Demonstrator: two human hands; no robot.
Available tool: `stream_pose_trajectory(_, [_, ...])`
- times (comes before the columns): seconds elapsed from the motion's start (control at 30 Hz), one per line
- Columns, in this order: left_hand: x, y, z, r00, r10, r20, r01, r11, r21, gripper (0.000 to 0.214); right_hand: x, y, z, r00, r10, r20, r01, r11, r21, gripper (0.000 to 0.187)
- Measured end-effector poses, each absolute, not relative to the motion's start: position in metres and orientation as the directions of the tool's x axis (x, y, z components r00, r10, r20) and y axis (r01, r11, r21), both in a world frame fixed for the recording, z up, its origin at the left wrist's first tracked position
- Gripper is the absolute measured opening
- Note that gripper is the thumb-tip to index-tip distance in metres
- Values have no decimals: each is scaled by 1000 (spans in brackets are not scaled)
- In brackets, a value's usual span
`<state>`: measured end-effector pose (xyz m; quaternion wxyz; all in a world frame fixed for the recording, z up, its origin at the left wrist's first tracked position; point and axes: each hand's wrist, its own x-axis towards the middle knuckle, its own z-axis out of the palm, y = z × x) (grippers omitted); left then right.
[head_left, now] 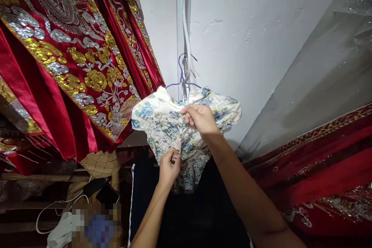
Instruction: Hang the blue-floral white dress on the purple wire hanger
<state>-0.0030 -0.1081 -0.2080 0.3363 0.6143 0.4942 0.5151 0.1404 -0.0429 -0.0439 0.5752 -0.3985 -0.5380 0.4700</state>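
A short-sleeved floral dress (162,124), white with blue and yellow flowers, hangs on a purple wire hanger (182,77) in front of me. My right hand (201,118) pinches the front opening near the neckline, fingers closed on the fabric. Lower on the same centre line, my left hand (171,162) grips the front edge between thumb and fingers. Between the two hands the seam runs nearly straight down. Any small fastener under the fingertips is too small to make out.
Red embroidered garments (95,81) with gold and silver sequins hang at the left. A white cable (186,19) runs down the pale wall (247,27). A phone (108,194) lies lower left. Plastic-covered red garments (325,178) stand at the right.
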Motion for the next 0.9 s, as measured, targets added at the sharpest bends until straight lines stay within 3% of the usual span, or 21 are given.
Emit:
stream_pose_trajectory(0.27, [-3,-95,-194,145,946,289,315,-321,893,5,138,-39,-20,104,917,386,-196,399,-896,19])
stream_pose_trajectory(0.3, [-2,-93,-180,141,935,326,299,-354,886,4,138,-42,-21,89,917,390,-185,400,-898,19])
stream_pose_trajectory(0.47, [0,-71,-76,-11,773,634,167,-624,763,39,138,-58,-19,57,905,422,-115,426,-897,17])
stream_pose_trajectory(0.6, [8,-57,-16,59,648,759,331,-730,598,16,137,-56,-19,45,888,457,-61,459,-886,19])
stream_pose_trajectory(0.67, [9,-56,-4,66,594,802,414,-747,520,15,136,-46,-32,61,888,456,-12,458,-889,21])
stream_pose_trajectory(0.8, [-19,-57,-5,-225,440,870,442,-750,493,13,133,-35,-90,37,947,318,77,314,-946,29])
stream_pose_trajectory(0.9, [-62,-57,-27,-560,363,745,317,-736,597,12,130,-55,-143,8,978,207,23,207,-978,26])
